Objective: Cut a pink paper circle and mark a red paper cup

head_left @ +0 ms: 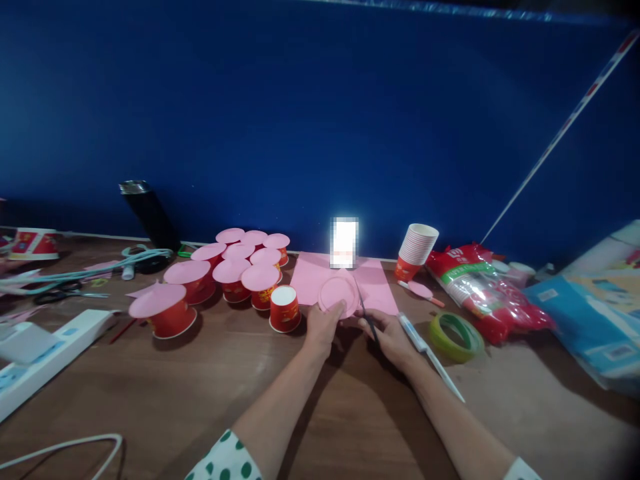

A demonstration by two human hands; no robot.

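My left hand [323,329] is closed on a round piece of pink paper [336,295], thumb on top, with a circle outline showing on it. My right hand [393,339] grips a pair of dark scissors [369,321], whose blades point away from me along the paper's right edge. Beneath and behind lies a larger pink sheet [305,277]. Just left of my left hand, a red paper cup [285,313] stands upside down, its pale base up. Several more red cups bear pink discs [261,278] on top.
At right are a stack of cups [416,248], a tape roll [456,337], a white pen-like tool [430,353] and a red plastic bag [485,287]. A power strip [60,347], cables and a black bottle [153,217] are at left. A bright screen [344,241] stands against the blue wall.
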